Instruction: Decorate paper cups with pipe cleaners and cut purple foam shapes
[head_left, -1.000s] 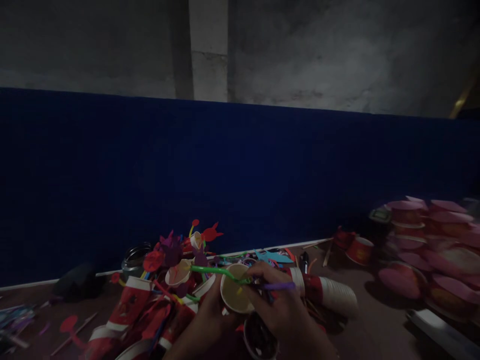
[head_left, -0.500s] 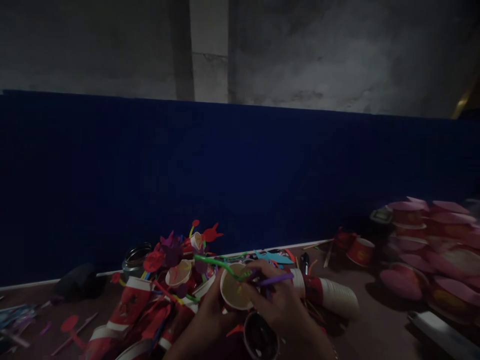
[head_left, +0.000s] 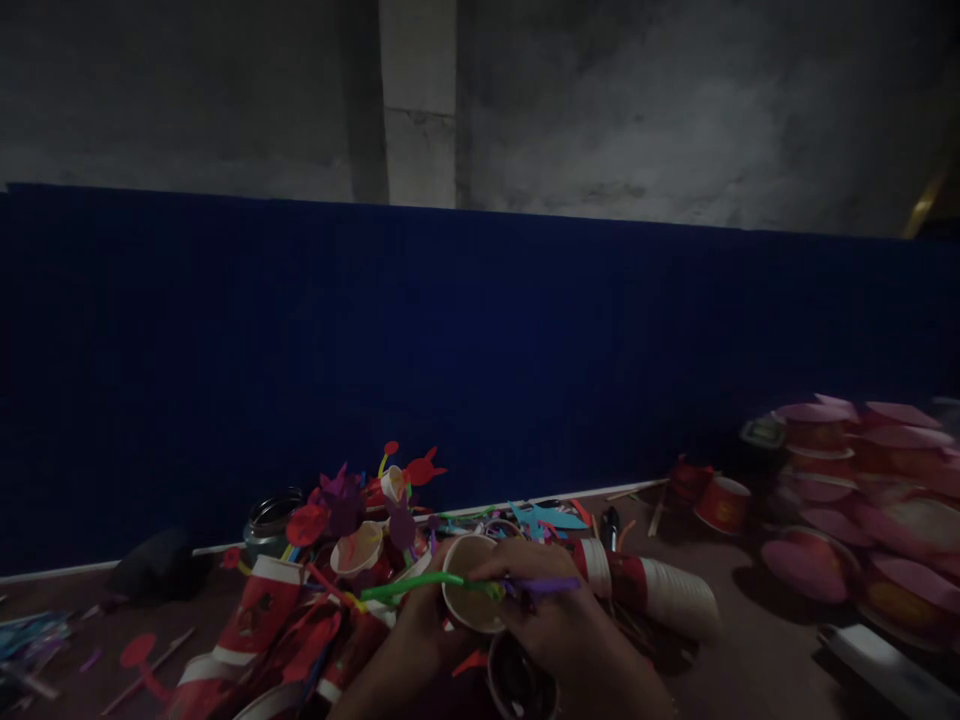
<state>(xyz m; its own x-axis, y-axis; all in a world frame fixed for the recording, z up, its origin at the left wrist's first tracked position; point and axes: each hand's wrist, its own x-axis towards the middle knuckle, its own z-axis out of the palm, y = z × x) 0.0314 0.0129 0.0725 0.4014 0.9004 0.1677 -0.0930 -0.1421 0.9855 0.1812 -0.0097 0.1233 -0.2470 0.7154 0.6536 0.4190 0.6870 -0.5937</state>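
Green straw has dipped over the paper cup — not yet settled; right fingers seemingly pinch it, left fingers clasp the cup.

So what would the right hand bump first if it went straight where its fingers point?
Probably the cup in the left hand; the right hand points across its opening, though depth is unclear.

Left hand: curled around the left side of the cup. Right hand: thumb and forefinger pinched together at the cup's right rim. Both forearms angle inward below the cup.
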